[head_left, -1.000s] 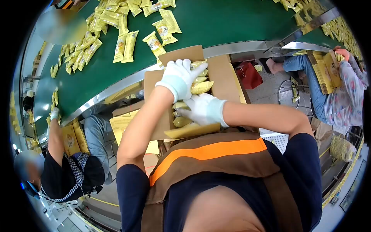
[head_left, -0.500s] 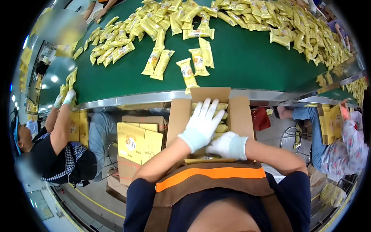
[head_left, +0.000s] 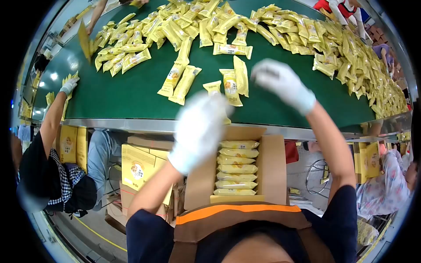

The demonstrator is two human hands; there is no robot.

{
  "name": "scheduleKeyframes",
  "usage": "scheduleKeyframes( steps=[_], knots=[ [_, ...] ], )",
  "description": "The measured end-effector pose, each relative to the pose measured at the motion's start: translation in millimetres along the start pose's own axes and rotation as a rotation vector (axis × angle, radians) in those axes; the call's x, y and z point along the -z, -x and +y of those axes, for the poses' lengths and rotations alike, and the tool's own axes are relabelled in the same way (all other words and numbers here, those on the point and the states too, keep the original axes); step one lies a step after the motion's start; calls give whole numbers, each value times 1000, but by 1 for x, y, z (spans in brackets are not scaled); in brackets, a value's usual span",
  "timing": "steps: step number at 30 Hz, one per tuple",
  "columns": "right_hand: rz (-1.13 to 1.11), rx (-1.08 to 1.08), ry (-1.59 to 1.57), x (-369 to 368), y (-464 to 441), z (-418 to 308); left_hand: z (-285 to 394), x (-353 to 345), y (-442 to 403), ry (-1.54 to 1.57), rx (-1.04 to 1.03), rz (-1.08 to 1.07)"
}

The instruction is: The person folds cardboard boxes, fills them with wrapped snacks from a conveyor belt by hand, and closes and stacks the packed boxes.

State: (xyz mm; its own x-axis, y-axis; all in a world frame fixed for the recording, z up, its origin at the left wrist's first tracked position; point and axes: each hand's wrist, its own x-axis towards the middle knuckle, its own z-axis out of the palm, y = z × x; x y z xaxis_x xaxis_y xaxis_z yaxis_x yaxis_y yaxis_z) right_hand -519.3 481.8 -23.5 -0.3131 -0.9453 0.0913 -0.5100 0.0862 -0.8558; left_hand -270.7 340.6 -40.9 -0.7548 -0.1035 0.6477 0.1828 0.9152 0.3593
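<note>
An open cardboard box sits below the edge of the green table, holding a neat row of yellow wrapped packets. My left hand, in a white glove, is over the table's metal edge, smeared by motion. It partly covers a yellow packet; whether it touches it I cannot tell. My right hand, also gloved, hovers over the green surface, right of a standing-out pair of packets. Its fingers are blurred, and nothing shows in them.
A large heap of yellow packets spreads across the far side of the green table. Folded yellow cartons stand left of the box. A co-worker's gloved hand holds packets at the left; another person sits at the right.
Both my hands have left the box and risen to the table, the right one moving up and rightward. The packet row inside is now exposed. The left co-worker's arm has reached farther forward.
</note>
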Motion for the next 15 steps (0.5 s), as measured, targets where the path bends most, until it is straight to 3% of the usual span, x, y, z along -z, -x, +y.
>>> scheduleKeyframes(
  steps=[1, 4, 5, 7, 9, 12, 13, 15],
  knots=[
    [93, -42, 225, 12, -31, 27, -32, -2, -7, -158, 189, 66],
    [121, -18, 620, 1, -112, 72, -167, -36, 22, -602, 395, -132],
    [117, 45, 721, -15, -129, 84, -180, -41, 21, -496, 545, -276],
    [-73, -94, 949, -55, -136, 77, -175, -43, 9, -448, 635, -309],
    [-6, -101, 1077, -63, -132, 87, -171, -44, 16, -435, 486, -300],
    [1, -429, 1015, -32, -100, 101, -150, -29, 35, -429, 411, -376],
    [64, -496, 989, -19, -80, 108, -142, -25, 44, -644, 289, -375],
    [177, -567, 952, 2, -41, 133, -128, -15, 42, -731, 230, -405]
  ],
)
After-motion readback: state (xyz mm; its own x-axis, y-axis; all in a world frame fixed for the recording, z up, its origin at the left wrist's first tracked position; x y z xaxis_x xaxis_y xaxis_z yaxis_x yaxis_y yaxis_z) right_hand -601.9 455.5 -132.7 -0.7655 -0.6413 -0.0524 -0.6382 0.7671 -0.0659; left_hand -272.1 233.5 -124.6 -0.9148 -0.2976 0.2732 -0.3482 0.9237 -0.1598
